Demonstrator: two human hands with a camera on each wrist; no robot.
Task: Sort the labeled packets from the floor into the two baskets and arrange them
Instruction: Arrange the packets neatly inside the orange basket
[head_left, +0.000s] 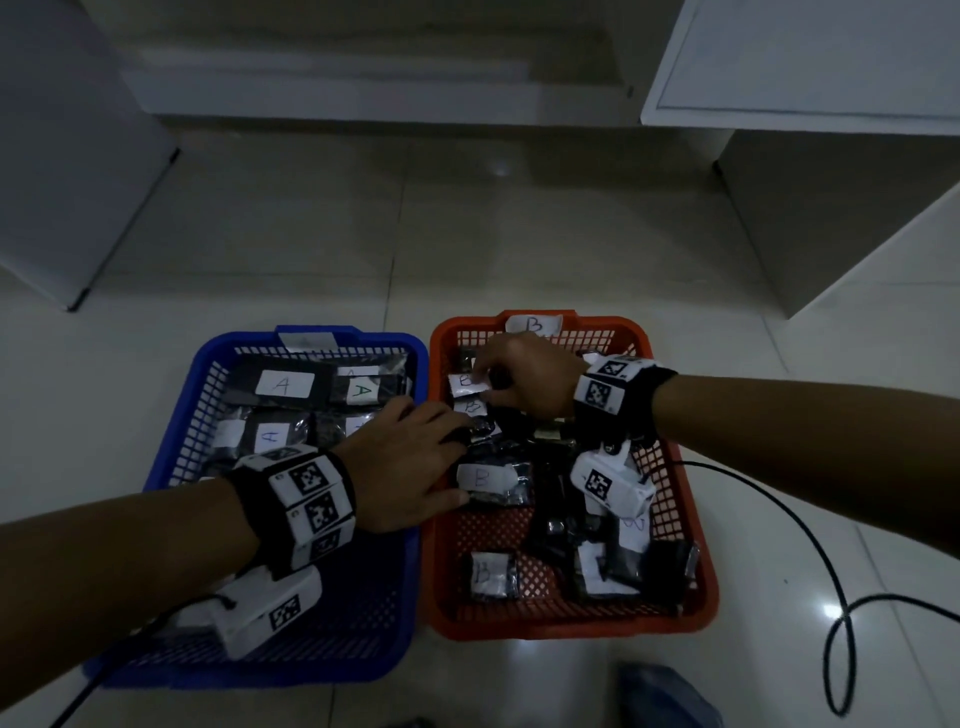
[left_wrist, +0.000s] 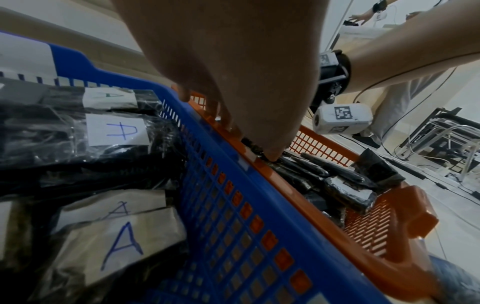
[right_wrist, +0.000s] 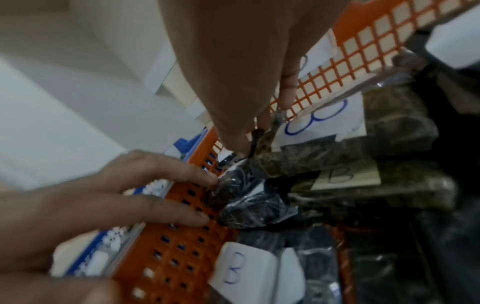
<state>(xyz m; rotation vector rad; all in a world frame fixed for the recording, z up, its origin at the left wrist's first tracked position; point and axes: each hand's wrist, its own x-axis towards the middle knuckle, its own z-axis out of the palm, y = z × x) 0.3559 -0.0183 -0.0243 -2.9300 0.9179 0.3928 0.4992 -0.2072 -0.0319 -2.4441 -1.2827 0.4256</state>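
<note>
A blue basket (head_left: 208, 364) (left_wrist: 233, 205) on the left holds several dark packets labelled A (head_left: 283, 385) (left_wrist: 116, 129). Beside it, touching, stands an orange basket (head_left: 691, 519) (left_wrist: 389, 226) with several packets labelled B (head_left: 480, 478). My left hand (head_left: 460, 457) reaches over the shared rims, and its straight fingers (right_wrist: 187, 179) touch a dark crinkled packet (right_wrist: 246, 197) by the orange wall. My right hand (head_left: 480, 387) (right_wrist: 259, 127) is at the orange basket's far left and pinches the edge of a B packet (head_left: 464, 382) (right_wrist: 319, 123).
Both baskets sit on a pale tiled floor (head_left: 467, 234). A black cable (head_left: 831, 571) loops on the floor to the right of the orange basket. White cabinets (head_left: 805, 62) stand behind and on both sides. Blue denim (head_left: 665, 696) shows at the bottom edge.
</note>
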